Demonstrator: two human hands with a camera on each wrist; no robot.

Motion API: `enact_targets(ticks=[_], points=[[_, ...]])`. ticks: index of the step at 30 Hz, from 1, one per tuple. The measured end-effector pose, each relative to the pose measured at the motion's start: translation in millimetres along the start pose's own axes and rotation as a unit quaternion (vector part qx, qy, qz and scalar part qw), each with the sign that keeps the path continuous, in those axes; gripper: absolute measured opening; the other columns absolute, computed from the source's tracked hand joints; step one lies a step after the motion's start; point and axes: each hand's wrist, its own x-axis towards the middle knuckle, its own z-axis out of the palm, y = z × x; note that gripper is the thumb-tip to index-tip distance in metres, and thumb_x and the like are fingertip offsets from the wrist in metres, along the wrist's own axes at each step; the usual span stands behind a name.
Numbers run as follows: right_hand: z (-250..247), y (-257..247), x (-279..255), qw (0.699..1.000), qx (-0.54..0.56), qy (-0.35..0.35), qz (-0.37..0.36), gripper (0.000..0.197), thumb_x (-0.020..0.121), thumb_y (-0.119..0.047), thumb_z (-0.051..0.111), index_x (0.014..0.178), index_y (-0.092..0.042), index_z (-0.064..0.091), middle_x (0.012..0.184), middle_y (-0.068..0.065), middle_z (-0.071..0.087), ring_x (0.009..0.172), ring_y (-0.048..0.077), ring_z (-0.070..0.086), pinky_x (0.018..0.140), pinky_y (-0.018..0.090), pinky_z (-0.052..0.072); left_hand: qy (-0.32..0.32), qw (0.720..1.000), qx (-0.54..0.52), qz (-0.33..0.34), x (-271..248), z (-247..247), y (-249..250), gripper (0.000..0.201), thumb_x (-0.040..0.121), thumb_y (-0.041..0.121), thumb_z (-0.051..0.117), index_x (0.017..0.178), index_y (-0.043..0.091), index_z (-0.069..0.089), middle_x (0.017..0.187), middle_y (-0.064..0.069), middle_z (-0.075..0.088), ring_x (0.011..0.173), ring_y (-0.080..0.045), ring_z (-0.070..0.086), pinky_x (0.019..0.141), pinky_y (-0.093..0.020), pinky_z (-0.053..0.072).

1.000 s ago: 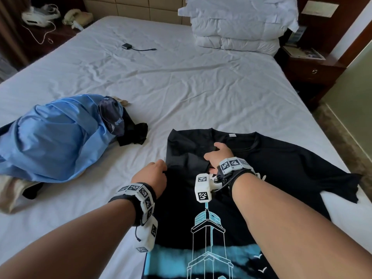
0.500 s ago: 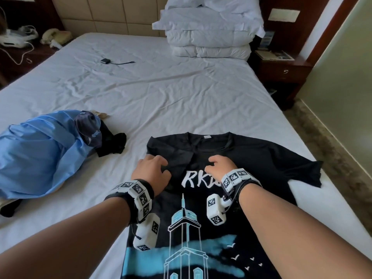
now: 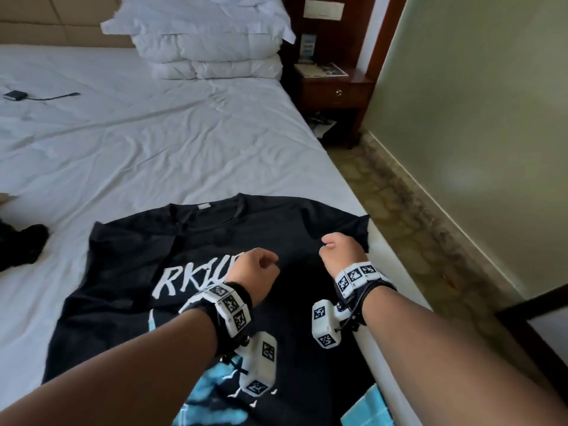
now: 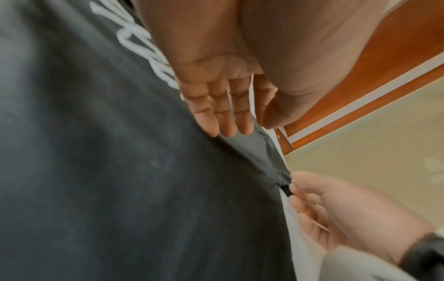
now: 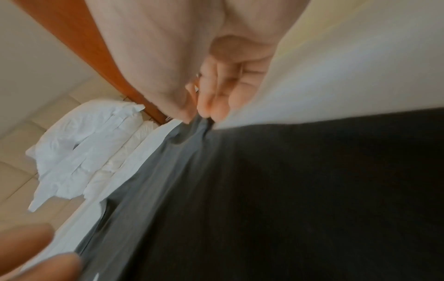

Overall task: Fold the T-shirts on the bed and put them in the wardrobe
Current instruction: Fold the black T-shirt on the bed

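Where pillows (image 3: pixel 209 41) stack, white bed (image 3: pixel 153 142) spreads.

bare sheet (image 3: pixel 159 149) beyond collar | pillows (image 3: pixel 209 41) (stacked) at headboard

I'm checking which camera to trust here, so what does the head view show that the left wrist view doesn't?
Only the head view shows the stacked pillows, the nightstand, the small black device on the sheet and the shirt's collar. Only the left wrist view shows the left hand with straight fingers and the right hand pinching the sleeve edge. Both show the black T-shirt on the bed.
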Motion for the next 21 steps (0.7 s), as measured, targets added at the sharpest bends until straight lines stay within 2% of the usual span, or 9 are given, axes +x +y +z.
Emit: enact_targets(ticks=[3,6,8,11,13,15,16,19,21], points=[[-19,25,17,0.994,0.043,0.096,0.024,0.036,0.090,-0.015,0.050,0.116,-0.029,0.071,0.123,0.000,0.067,0.103,0.026,0.066,0.077,0.029,0.049,-0.001,1.000,-0.027,0.003,9,41,18,0.013,0.088,0.018,0.065,0.094,0.030,0.068,0.085,0.009,0.070,0.082,-0.010,0.067,0.071,-0.020,0.051],[-34,40,36,0.983,0.109,0.141,0.033,0.034,0.086,-0.018,0.054,0.114,-0.030,0.069,0.118,0.003,0.067,0.097,0.027,0.067,0.079,0.034,0.054,-0.038,0.997,-0.066,0.007,16,74,32,0.013,0.088,0.019,0.065,0.090,0.031,0.067,0.081,0.009,0.070,0.076,-0.011,0.066,0.077,-0.031,0.058],[-40,48,52,0.986,0.121,0.108,0.047,0.044,0.084,-0.026,0.056,0.126,-0.033,0.063,0.129,0.005,0.062,0.105,0.028,0.064,0.089,0.039,0.055,-0.072,0.991,-0.110,-0.006,20,93,42,0.014,0.091,0.017,0.063,0.096,0.029,0.067,0.082,0.009,0.070,0.074,-0.011,0.067,0.077,-0.037,0.061],[-49,55,66,0.991,0.126,0.007,0.049,0.061,0.088,-0.036,0.055,0.148,-0.035,0.046,0.153,0.002,0.048,0.131,0.026,0.053,0.109,0.042,0.044,-0.123,0.976,-0.175,-0.036,22,116,58,0.018,0.096,0.011,0.056,0.110,0.018,0.066,0.086,0.000,0.071,0.071,-0.017,0.066,0.075,-0.044,0.061],[-57,57,79,0.987,0.146,-0.035,0.049,0.059,0.096,-0.036,0.052,0.154,-0.035,0.040,0.151,0.002,0.050,0.124,0.025,0.057,0.103,0.037,0.045,-0.154,0.965,-0.205,-0.049,27,127,69,0.026,0.100,0.009,0.051,0.123,0.013,0.063,0.097,-0.002,0.072,0.077,-0.024,0.068,0.076,-0.046,0.060],[-64,58,94,0.975,0.198,-0.071,0.068,0.054,0.096,-0.042,0.049,0.150,-0.039,0.045,0.132,0.010,0.063,0.095,0.023,0.062,0.090,0.040,0.051,-0.181,0.955,-0.227,-0.060,36,137,76,0.035,0.102,0.010,0.050,0.136,0.015,0.055,0.113,-0.001,0.070,0.091,-0.034,0.072,0.081,-0.047,0.061],[-66,60,101,0.968,0.220,-0.087,0.087,0.053,0.093,-0.047,0.049,0.145,-0.039,0.050,0.122,0.012,0.065,0.093,0.020,0.059,0.089,0.043,0.053,-0.195,0.948,-0.241,-0.067,40,141,79,0.040,0.102,0.010,0.050,0.142,0.019,0.051,0.121,-0.002,0.068,0.098,-0.037,0.071,0.083,-0.049,0.061],[-66,64,114,0.949,0.257,-0.127,0.131,0.047,0.090,-0.056,0.048,0.131,-0.037,0.060,0.133,0.005,0.063,0.117,0.021,0.060,0.092,0.040,0.054,-0.218,0.925,-0.298,-0.095,51,150,84,0.056,0.101,0.009,0.054,0.151,0.029,0.039,0.130,0.001,0.065,0.099,-0.030,0.073,0.080,-0.046,0.062],[-65,66,115,0.938,0.275,-0.142,0.154,0.038,0.091,-0.053,0.051,0.115,-0.028,0.066,0.122,0.005,0.066,0.111,0.025,0.064,0.079,0.035,0.054,-0.224,0.911,-0.328,-0.109,57,154,87,0.062,0.100,0.003,0.053,0.152,0.030,0.035,0.124,0.001,0.070,0.092,-0.022,0.075,0.074,-0.040,0.063]])
